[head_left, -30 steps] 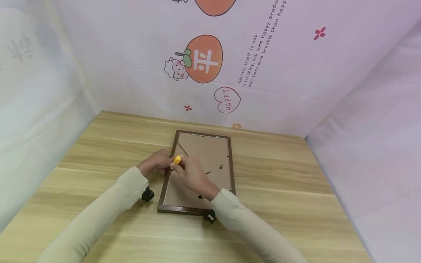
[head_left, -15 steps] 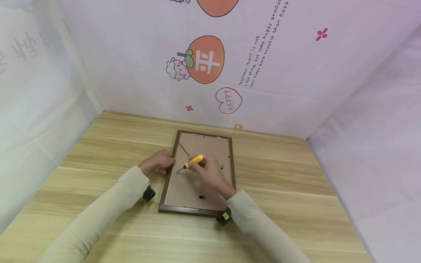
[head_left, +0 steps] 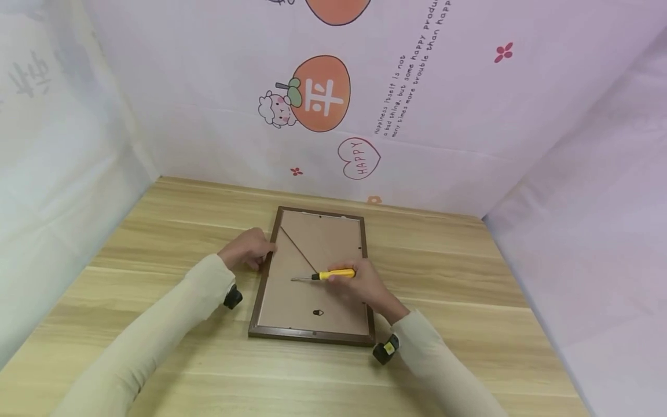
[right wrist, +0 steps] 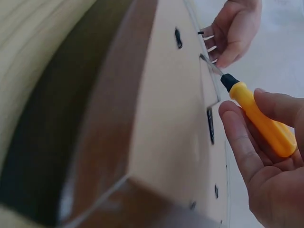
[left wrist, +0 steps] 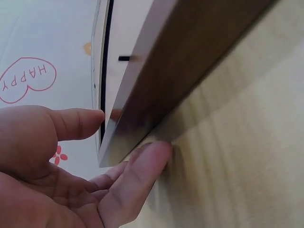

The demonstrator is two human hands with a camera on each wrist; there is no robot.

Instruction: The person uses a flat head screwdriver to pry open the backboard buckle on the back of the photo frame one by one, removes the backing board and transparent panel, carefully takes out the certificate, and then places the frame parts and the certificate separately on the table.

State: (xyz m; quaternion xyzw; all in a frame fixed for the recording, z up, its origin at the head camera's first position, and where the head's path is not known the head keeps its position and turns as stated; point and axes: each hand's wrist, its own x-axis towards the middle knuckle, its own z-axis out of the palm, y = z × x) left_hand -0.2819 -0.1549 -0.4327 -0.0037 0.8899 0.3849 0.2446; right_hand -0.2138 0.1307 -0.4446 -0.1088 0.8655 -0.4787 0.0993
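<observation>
The left hand (head_left: 245, 250) steadies the dark brown wooden picture frame (head_left: 271, 243), lying face-down on the light wood-grain table (head_left: 156, 231): its relaxed, slightly parted fingers (left wrist: 137, 175) rest against the frame's left rail, gripping nothing. Right of those fingers, the right hand (head_left: 365, 286) pinches the yellow-handled screwdriver (head_left: 325, 275) between thumb and fingertips, blade pointing left over the backing board. The work appears to be prying the retaining tabs; the next move likely requires seating the blade under one. Blade contact cannot be determined, and the tabs are barely discernible.
</observation>
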